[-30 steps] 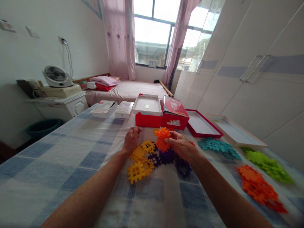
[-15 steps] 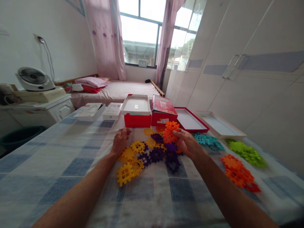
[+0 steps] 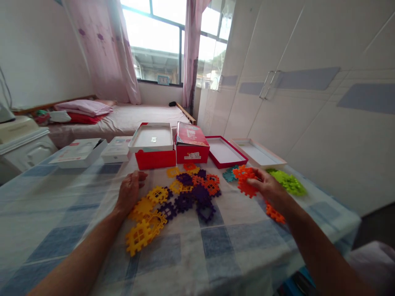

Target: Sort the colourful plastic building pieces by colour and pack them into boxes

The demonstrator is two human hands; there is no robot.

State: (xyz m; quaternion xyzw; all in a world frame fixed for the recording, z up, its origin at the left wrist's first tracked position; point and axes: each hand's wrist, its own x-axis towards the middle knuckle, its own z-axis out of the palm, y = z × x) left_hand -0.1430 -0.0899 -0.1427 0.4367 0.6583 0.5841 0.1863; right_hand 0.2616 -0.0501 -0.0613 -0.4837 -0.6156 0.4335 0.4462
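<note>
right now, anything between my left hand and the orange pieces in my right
Yes: yellow pieces, purple pieces and loose orange ones lie on the tablecloth between your left hand and the held orange pieces.

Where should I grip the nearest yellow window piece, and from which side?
Probably pinch the toothed near edge of the yellow window piece, coming from the near side: that edge borders only tablecloth, while other yellow pieces crowd its far side.

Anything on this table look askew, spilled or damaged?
Mildly: the leftmost white box looks askew, its top jutting left and a dark gap showing near its right end. Orange notched pieces also lie mixed among purple pieces, while lime-green pieces lie apart. No spill or damage is visible.
</note>
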